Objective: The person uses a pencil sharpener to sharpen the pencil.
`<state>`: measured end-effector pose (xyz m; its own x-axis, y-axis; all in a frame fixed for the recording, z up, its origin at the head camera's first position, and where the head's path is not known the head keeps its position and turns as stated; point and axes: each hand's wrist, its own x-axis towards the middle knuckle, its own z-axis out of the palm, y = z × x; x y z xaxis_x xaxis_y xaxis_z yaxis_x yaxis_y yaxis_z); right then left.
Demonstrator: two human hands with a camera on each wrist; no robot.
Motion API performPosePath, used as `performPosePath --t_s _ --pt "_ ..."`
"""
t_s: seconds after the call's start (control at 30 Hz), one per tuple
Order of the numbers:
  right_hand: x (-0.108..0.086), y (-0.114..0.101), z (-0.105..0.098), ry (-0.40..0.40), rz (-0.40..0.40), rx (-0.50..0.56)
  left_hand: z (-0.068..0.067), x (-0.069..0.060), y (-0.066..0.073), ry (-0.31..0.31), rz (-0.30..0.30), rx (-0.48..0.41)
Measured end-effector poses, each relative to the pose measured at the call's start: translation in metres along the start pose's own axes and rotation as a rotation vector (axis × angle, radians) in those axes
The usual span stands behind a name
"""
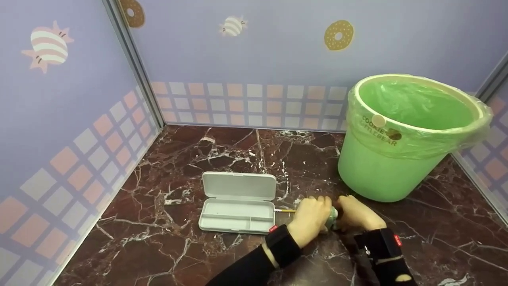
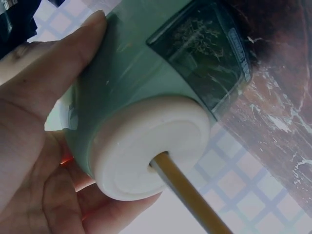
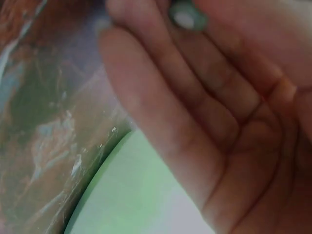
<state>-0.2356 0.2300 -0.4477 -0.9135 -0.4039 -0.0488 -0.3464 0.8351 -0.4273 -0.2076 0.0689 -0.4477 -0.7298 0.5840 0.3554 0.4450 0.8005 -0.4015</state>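
Observation:
My left hand (image 1: 311, 216) grips a green pencil sharpener (image 2: 126, 63), thumb on one side and fingers on the other. A yellow pencil (image 2: 190, 195) sticks out of the hole in the sharpener's off-white round face (image 2: 122, 156). Its dark see-through shavings drawer (image 2: 204, 53) shows in the left wrist view. On the sharpener's other side, the fingers of my right hand (image 1: 359, 212) curl around a small green crank knob with a white end (image 3: 185, 19). In the head view the hands cover most of the sharpener, and the pencil (image 1: 285, 210) points left.
A white pencil case (image 1: 226, 208) lies with its lid raised, left of the hands, near the pencil's end. The green lined bin (image 1: 381, 171) stands behind the right hand. White crumbs (image 1: 283, 171) are scattered on the dark marbled table (image 1: 158, 246). Patterned walls enclose the back and sides.

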Motion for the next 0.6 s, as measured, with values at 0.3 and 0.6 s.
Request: performPosePath --t_s 0.3,0.6 --pt "-0.016 -0.009 -0.022 -0.279 0.023 0.242 -0.001 -0.001 0.001 0.016 -0.028 -0.005" --pt "-0.027 -0.018 -0.049 -0.107 -0.205 0.081 0.001 -0.001 0.002 0.076 -0.036 0.016"
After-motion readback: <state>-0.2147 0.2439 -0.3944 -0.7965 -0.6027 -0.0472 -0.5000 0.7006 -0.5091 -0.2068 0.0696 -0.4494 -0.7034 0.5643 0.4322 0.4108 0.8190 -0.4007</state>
